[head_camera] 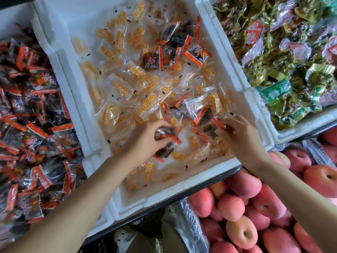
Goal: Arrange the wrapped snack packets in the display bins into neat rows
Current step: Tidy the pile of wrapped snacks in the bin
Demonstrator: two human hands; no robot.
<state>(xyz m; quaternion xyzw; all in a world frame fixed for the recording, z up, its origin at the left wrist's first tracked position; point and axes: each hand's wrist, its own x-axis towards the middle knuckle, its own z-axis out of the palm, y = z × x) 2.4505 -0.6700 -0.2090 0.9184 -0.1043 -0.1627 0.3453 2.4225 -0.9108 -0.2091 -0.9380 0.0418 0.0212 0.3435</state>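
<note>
Head view.

A: What do the two hands have?

B: The left hand [145,143] is curled around a small bunch of dark packets [165,136], with the fingers closed over them, low over the near part of the white foam bin [182,187]. The right hand [244,141] pinches the red end of a single dark packet [207,127] between thumb and fingertips.

A: And where are the snacks to arrange?

B: The middle bin is full of yellow packets [116,86], lying in all directions, with no rows yet. Some dark strays [175,50] sit in a cluster at its far side, and a few more lie just beside the right hand. At the left is a heap of the same dark kind [36,106]. Green packets [291,70] fill the bin at the right, and apples [237,203] lie below.

A: So which step is it?

B: I judge it is sorting: the dark ones are being taken out of the yellow bin before any row is made.

A: What does the next move need?

B: I think the right hand must lift its packet free without dragging the slippery yellow wrappers along. Then both hands should carry their load over the foam wall to the left heap. The left hand looks quite full, so one packet may slip out.
</note>
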